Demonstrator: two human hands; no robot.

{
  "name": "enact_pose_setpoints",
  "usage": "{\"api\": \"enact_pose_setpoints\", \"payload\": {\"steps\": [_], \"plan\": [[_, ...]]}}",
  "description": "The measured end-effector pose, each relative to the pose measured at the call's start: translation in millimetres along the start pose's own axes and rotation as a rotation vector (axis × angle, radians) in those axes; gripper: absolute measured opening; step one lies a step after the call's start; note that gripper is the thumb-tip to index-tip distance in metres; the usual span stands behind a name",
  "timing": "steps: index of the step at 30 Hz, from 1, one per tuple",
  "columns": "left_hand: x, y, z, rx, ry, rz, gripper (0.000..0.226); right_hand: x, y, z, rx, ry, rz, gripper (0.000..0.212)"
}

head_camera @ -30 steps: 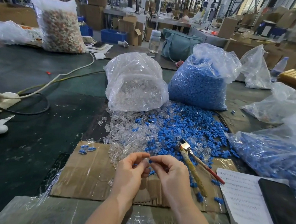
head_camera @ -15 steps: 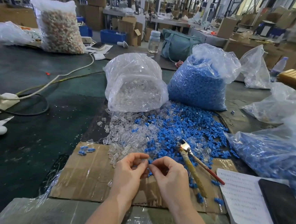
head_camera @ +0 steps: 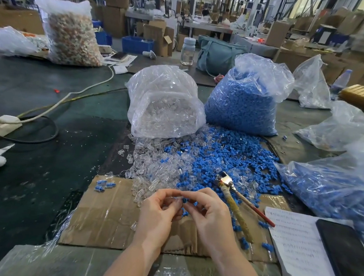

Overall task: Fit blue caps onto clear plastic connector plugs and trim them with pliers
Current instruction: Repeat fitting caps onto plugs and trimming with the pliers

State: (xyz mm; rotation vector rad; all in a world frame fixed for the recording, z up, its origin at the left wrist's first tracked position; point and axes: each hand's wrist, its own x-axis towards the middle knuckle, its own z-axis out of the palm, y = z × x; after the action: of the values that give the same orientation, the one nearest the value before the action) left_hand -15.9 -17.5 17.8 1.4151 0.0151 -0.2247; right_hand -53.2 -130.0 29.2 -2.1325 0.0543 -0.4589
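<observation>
Blue cap (head_camera: 184,200): being pinched at the right hand's fingertips, over the near edge of the loose pile, meeting the left hand's fingertips.
Clear plug (head_camera: 174,199): sitting in the left hand's pinch, barely visible; whether the cap is seated on it cannot be told.
Left hand (head_camera: 158,211): curling thumb and fingers round the clear plug, above the cardboard sheet.
Right hand (head_camera: 208,213): pinching the blue cap with thumb and forefinger, other fingers curling beneath.
Cardboard sheet (head_camera: 106,219): lying flat on the table under both hands.
Pliers (head_camera: 234,205): lying just right of the right hand, head pointing into the pile, handles trailing toward the paper.
Loose pile (head_camera: 207,162): clear plugs and blue caps spreading together behind the hands.
Finished pieces (head_camera: 103,185): a few sitting at the cardboard's far left corner.
Clear-plug bag (head_camera: 164,105): lying open toward the pile.
Blue-cap bag (head_camera: 244,99): standing beside it, to the right.
Paper (head_camera: 297,244): lying at right, a black phone (head_camera: 347,260) overlapping it.
</observation>
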Motion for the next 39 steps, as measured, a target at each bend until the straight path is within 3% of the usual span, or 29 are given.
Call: {"api": "enact_pose_setpoints", "payload": {"steps": [7, 20, 23, 26, 30, 33, 39], "plan": [[-1.0, 2.2, 2.1, -0.015, -0.017, 0.004, 0.016, 0.7, 1.3, 0.2, -0.011, 0.026, -0.009, 0.019], [1.8, 3.8, 2.0, 0.028, 0.002, 0.002, 0.012, 0.8, 4.9, -1.3, -0.110, 0.060, 0.019, 0.020], [5.6, 4.0, 1.1, 0.037, 0.012, 0.000, 0.012, 3.6, 10.1, -12.2, -0.240, 0.184, 0.135, 0.028], [8.5, 5.1, -0.4, 0.026, 0.008, -0.010, 0.012, 7.9, 18.8, -28.8, -0.496, 0.272, 0.368, 0.041], [10.6, 7.3, 0.6, 0.021, -0.003, -0.029, 0.012, 14.2, 36.1, -46.2, -0.759, -0.006, 0.671, 0.066], [11.5, 10.0, 1.9, 0.022, -0.015, -0.045, 0.012, 15.6, 46.9, -51.3, -0.836, -0.153, 0.714, 0.074], [17.4, 14.6, 1.5, 0.035, -0.017, -0.071, 0.013, 15.8, 51.2, -53.1, -0.927, -0.147, 0.649, 0.053]]}}
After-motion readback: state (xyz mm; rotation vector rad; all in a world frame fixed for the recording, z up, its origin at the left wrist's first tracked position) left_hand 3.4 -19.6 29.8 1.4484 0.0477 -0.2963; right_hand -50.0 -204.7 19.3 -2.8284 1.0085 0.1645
